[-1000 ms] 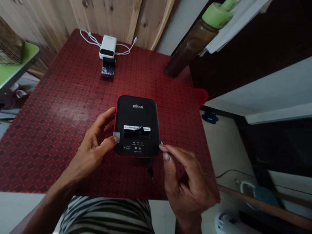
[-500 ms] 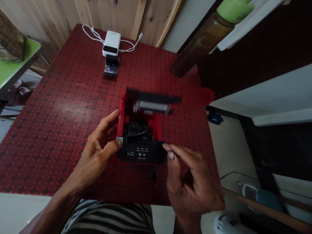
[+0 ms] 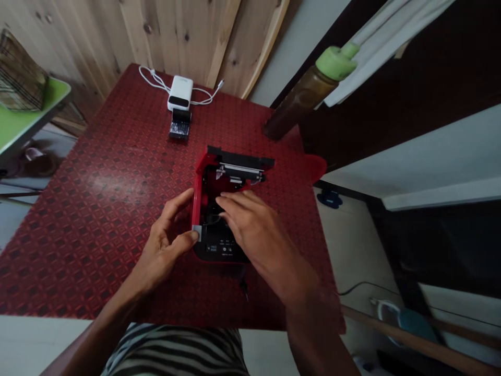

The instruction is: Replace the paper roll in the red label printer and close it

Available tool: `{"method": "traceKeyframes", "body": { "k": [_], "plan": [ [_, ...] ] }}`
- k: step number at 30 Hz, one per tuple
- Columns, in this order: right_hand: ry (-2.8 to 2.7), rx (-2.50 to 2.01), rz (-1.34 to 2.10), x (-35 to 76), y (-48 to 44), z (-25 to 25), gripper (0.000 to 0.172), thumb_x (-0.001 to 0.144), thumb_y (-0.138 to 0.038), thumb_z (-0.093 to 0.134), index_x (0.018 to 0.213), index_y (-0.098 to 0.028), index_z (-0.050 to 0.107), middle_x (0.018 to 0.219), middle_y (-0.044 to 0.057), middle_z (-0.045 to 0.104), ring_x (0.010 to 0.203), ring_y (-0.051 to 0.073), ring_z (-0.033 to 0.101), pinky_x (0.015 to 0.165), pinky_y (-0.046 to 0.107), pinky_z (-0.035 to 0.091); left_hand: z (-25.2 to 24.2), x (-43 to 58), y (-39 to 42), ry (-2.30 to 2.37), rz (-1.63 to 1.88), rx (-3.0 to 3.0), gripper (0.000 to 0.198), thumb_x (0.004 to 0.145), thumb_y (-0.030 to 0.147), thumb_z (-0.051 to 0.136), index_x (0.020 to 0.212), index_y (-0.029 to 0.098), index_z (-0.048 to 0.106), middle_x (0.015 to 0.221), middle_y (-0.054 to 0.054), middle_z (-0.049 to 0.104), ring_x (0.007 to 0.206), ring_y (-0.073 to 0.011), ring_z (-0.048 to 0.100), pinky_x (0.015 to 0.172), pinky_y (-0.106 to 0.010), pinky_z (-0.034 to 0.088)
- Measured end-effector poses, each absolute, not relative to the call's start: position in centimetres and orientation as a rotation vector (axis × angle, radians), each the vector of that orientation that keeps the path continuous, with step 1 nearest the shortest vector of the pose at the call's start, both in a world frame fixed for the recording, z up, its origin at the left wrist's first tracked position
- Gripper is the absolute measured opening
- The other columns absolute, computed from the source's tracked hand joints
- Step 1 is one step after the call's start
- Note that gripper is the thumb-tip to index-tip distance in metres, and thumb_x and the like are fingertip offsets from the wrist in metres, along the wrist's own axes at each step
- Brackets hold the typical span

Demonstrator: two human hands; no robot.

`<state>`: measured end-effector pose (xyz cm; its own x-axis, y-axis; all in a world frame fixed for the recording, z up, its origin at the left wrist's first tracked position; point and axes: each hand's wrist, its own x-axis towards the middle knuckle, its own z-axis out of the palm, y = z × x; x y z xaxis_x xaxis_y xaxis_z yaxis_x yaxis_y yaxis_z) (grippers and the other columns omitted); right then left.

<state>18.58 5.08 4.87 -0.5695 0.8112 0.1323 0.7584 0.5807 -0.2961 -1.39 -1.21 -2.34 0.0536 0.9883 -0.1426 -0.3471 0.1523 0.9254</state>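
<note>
Label printer (image 3: 219, 251) sits open near the front edge of the tabletop (image 3: 97, 209), lid (image 3: 238, 158) flipped back, with plenty of red room to its left. Going across: left hand (image 3: 164, 230) pinches a grey tab (image 3: 197, 233) at the printer's left corner, a narrow grip; right hand (image 3: 258, 230) has swung in from beside the case, its grip now spread wide over the open compartment (image 3: 209, 209). Beyond sit one white cable (image 3: 154, 81), one white device (image 3: 180, 93), one dark strip (image 3: 180, 124) and, farther right, one brown bottle (image 3: 301, 99).
</note>
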Motion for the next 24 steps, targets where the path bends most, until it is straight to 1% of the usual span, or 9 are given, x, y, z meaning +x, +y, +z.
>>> {"method": "traceKeyframes", "body": {
  "k": [3,5,10,12,15,17,19,21,24],
  "plan": [
    [-2.723,-1.490,0.432,17.0,6.4,5.3,0.025,0.111,-0.003,0.064,0.120,-0.016,0.083,0.129,0.014,0.088,0.125,0.033,0.082,0.110,0.049,0.066,-2.8,-1.7,-1.2,0.994,1.224,0.888,0.074,0.102,0.043,0.087,0.171,0.036,0.062,0.180,-0.008,0.059,0.169,-0.0416,0.054,0.145,-0.064,0.036],
    [-2.785,-1.521,0.442,16.4,7.0,5.6,0.024,0.112,-0.004,0.063,0.121,-0.016,0.082,0.128,0.015,0.087,0.126,0.034,0.082,0.111,0.050,0.064,-2.9,-1.8,-1.1,1.003,1.217,0.915,0.075,0.103,0.046,0.086,0.172,0.035,0.061,0.181,-0.010,0.058,0.172,-0.0419,0.050,0.146,-0.064,0.033],
    [-2.839,-1.460,0.389,16.5,7.8,5.6,0.025,0.110,-0.002,0.063,0.117,-0.016,0.081,0.120,0.014,0.088,0.118,0.031,0.084,0.110,0.047,0.062,-2.9,-2.0,-1.1,1.040,1.195,0.979,0.076,0.104,0.047,0.084,0.174,0.034,0.058,0.182,-0.012,0.055,0.171,-0.0424,0.050,0.143,-0.066,0.036],
    [-2.837,-1.456,0.400,16.7,7.9,5.4,0.026,0.108,0.000,0.064,0.118,-0.017,0.081,0.120,0.013,0.088,0.115,0.030,0.084,0.104,0.045,0.064,-2.9,-2.1,-1.1,1.055,1.187,0.982,0.076,0.104,0.048,0.084,0.175,0.034,0.058,0.183,-0.012,0.055,0.171,-0.0424,0.050,0.142,-0.066,0.039],
    [-2.800,-1.442,0.346,17.1,7.7,5.2,0.021,0.106,-0.004,0.072,0.120,-0.017,0.081,0.124,0.014,0.088,0.112,0.030,0.085,0.094,0.043,0.067,-2.7,-2.0,-1.1,1.075,1.180,0.965,0.077,0.103,0.051,0.084,0.174,0.034,0.059,0.181,-0.013,0.056,0.170,-0.0431,0.051,0.139,-0.065,0.044],
    [-2.750,-1.395,0.244,17.4,7.4,5.0,0.019,0.103,-0.008,0.078,0.120,-0.017,0.081,0.124,0.014,0.088,0.107,0.031,0.085,0.091,0.043,0.068,-2.7,-2.0,-1.1,1.086,1.175,0.971,0.078,0.102,0.053,0.084,0.174,0.034,0.059,0.181,-0.014,0.056,0.170,-0.0436,0.050,0.139,-0.066,0.043],
    [-2.682,-1.314,0.146,17.8,7.0,4.6,0.019,0.100,-0.007,0.081,0.117,-0.016,0.082,0.117,0.014,0.088,0.101,0.030,0.085,0.087,0.043,0.069,-2.7,-2.1,-1.1,1.103,1.172,0.989,0.078,0.102,0.052,0.084,0.174,0.034,0.059,0.180,-0.013,0.056,0.170,-0.0437,0.050,0.141,-0.067,0.040],
    [-2.601,-1.241,0.070,18.1,6.5,4.2,0.019,0.100,-0.004,0.080,0.116,-0.014,0.081,0.111,0.013,0.088,0.096,0.029,0.084,0.082,0.042,0.068,-2.9,-2.1,-1.1,1.112,1.174,1.009,0.076,0.103,0.051,0.083,0.174,0.036,0.059,0.180,-0.012,0.055,0.169,-0.0430,0.049,0.141,-0.066,0.038],
    [-2.497,-1.180,-0.020,18.3,5.8,4.3,0.017,0.106,-0.004,0.071,0.117,-0.012,0.081,0.106,0.013,0.088,0.087,0.027,0.082,0.073,0.041,0.066,-3.0,-2.1,-1.1,1.104,1.169,1.023,0.074,0.105,0.051,0.082,0.174,0.039,0.058,0.180,-0.009,0.054,0.169,-0.0410,0.049,0.141,-0.063,0.038]
  ]
}}
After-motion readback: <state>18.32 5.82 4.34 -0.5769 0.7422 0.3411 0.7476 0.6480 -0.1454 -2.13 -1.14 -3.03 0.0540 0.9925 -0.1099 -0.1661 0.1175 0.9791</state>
